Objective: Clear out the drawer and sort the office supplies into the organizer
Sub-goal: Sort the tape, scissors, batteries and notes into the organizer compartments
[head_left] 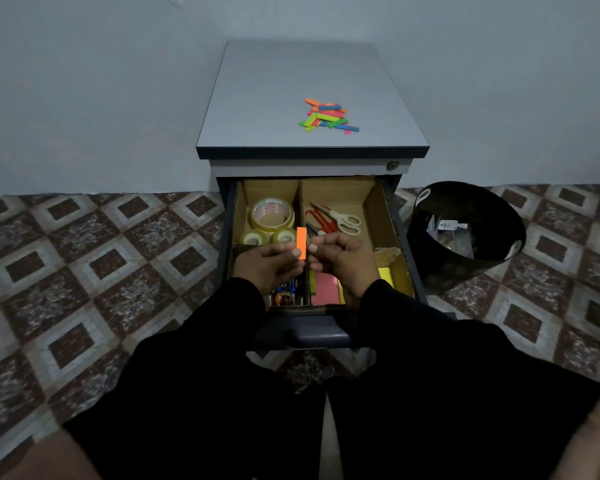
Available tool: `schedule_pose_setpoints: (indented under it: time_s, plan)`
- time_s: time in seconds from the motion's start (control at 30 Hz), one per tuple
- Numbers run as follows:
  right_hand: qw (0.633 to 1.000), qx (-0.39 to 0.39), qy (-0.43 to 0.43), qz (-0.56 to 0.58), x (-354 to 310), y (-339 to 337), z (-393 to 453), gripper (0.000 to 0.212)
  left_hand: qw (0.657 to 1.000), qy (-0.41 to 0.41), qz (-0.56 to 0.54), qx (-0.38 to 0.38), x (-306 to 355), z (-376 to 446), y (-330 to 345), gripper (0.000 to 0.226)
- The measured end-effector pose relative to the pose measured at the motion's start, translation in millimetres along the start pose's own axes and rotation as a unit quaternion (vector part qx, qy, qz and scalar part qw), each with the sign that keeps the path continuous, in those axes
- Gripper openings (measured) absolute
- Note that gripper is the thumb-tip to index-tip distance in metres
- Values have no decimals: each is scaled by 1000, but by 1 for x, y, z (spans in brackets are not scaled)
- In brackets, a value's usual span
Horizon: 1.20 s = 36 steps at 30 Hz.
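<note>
Over the open drawer [406, 244], my left hand [267, 265] pinches an orange sticky tab pad [301, 242] upright. My right hand [343, 259] is right beside it, fingers curled, thumb and fingertip at the pad's right edge. The drawer holds a cardboard organizer [378, 216]: tape rolls [271, 216] at back left, scissors [336, 218] at back right, pens [286, 292] at front left, pink and yellow sticky notes [326, 289] at front right. A pile of coloured tab pads [328, 116] lies on the cabinet top [274, 109].
A black waste bin [465, 233] with scraps inside stands on the patterned tile floor [101, 254] to the right of the cabinet. The cabinet backs onto a plain wall. My black sleeves hide the drawer's front edge.
</note>
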State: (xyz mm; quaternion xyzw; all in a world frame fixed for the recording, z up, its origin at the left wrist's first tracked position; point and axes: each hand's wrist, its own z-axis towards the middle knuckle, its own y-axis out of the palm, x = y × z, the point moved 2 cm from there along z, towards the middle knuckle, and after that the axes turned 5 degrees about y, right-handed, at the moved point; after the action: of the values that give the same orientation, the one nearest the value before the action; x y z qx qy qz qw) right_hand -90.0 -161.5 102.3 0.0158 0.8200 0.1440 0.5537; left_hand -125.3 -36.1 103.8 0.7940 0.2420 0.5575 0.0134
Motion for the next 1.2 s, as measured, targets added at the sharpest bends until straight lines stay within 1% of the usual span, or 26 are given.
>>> schedule_pose_setpoints:
  time_s: [0.1,0.23,0.37,0.57,0.73,0.8,0.87,0.9,0.93,0.97,1.03,1.07,1.13,1.17,1.2]
  plan:
    - [1000,9,-23,-5,-2,0,-4,16,1000,-1,2,-10,0,-3,2,29]
    - [999,8,-41,-11,-6,-1,-8,16,1000,-5,10,-11,-2,-7,5,27]
    - [999,9,-46,-23,-8,-2,-11,15,1000,-5,9,-14,-3,-9,8,25]
    - [997,6,-52,-58,-10,-4,-10,18,1000,-6,10,-19,-4,-7,9,10]
    - [996,26,-44,-73,-11,-4,-5,19,1000,-5,8,-23,-4,-3,10,13]
    - [996,39,-34,-75,-9,-6,-1,19,999,16,39,-17,-5,0,9,21]
    - [994,60,-14,-85,-6,-12,4,20,989,86,119,2,-6,5,2,25]
    - [993,74,1,-93,-3,-17,7,21,974,136,183,12,-6,7,-3,27]
    - [991,89,17,-102,1,-22,10,22,949,188,254,16,-6,7,-8,29]
    - [988,103,34,-114,6,-27,14,23,914,234,330,16,-6,8,-14,33]
    - [980,127,70,-139,16,-34,21,25,822,301,483,-6,-6,10,-23,47]
    - [975,136,86,-150,22,-36,24,26,775,304,553,-27,-7,12,-26,55]
    - [966,148,104,-183,29,-37,28,27,684,265,677,-64,-12,15,-30,69]
    - [962,151,109,-200,32,-37,30,28,644,244,721,-77,-16,17,-31,73]
    - [959,150,114,-213,33,-36,32,28,615,227,750,-85,-20,18,-33,75]
